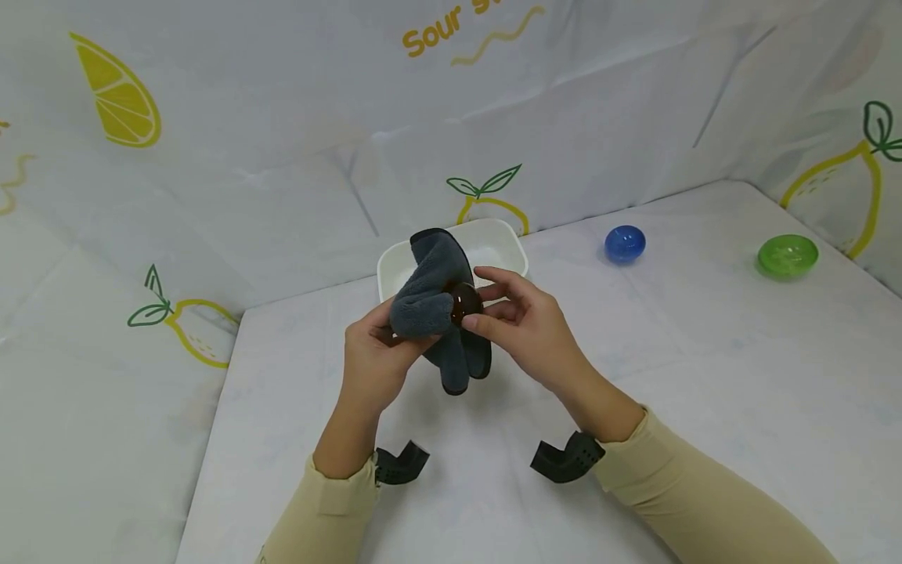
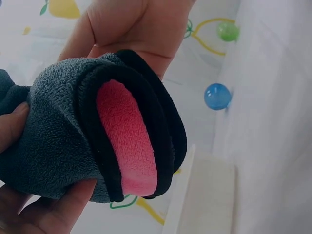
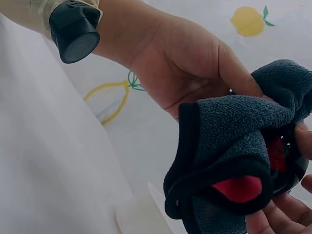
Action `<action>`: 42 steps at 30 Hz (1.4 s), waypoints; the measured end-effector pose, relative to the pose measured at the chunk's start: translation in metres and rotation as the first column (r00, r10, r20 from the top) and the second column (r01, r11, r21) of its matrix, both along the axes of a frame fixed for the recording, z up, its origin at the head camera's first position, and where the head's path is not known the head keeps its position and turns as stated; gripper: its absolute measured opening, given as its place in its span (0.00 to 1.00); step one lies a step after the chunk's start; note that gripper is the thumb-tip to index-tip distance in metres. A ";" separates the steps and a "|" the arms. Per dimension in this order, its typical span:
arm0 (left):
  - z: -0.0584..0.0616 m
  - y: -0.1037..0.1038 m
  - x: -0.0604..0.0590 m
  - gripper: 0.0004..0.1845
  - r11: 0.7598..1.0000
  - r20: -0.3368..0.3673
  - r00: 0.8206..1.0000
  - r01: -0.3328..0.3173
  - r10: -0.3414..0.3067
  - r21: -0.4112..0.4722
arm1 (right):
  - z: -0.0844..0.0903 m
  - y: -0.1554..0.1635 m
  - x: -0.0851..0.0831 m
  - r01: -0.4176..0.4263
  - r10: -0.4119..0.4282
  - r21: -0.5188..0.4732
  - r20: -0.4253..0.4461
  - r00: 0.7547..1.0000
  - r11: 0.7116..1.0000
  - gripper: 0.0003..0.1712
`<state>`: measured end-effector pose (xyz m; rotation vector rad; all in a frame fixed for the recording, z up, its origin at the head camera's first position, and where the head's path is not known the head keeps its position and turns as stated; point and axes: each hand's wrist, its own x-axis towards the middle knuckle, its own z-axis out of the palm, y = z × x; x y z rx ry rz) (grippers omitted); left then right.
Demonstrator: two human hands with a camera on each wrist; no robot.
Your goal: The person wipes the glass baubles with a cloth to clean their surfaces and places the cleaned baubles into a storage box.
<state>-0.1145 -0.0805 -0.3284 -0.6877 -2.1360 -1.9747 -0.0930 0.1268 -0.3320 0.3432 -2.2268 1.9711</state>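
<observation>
In front of the white dish, my left hand [image 1: 373, 356] grips a thick grey-blue cloth [image 1: 426, 301] with black edging. The cloth is folded and droops at both ends; in the left wrist view its pink inner side [image 2: 127, 139] shows. My right hand [image 1: 524, 325] pinches a small dark red-brown glass bowl [image 1: 465, 305] between thumb and fingers, against the cloth. In the right wrist view the bowl [image 3: 292, 178] is partly covered by a cloth fold [image 3: 234, 117]. Both hands are raised over the table.
Behind the cloth, a white rectangular dish [image 1: 503, 231] stands against the back curtain. A small blue glass bowl [image 1: 625, 244] and a green one [image 1: 788, 256] sit to the right on the white-covered table [image 1: 690, 352]. Lemon-printed curtains rise at the back and sides.
</observation>
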 end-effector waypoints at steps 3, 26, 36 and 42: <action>0.001 -0.001 0.000 0.22 1.000 -0.008 1.000 0.005 -0.005 -0.005 | 0.000 -0.001 0.000 -0.002 0.002 -0.018 -0.016 1.000 1.000 0.27; 0.001 -0.001 0.001 0.22 0.999 -0.061 0.998 0.032 -0.032 -0.009 | -0.003 -0.001 0.000 0.024 -0.024 0.015 -0.016 1.000 1.000 0.20; -0.002 -0.002 -0.001 0.20 0.999 -0.021 0.999 -0.032 0.031 -0.016 | -0.001 -0.002 0.002 0.000 0.002 0.023 -0.100 0.995 1.000 0.32; -0.001 -0.002 -0.001 0.22 0.999 0.009 1.000 -0.029 0.029 -0.016 | 0.001 0.000 0.002 -0.073 0.074 0.013 -0.099 0.992 0.997 0.36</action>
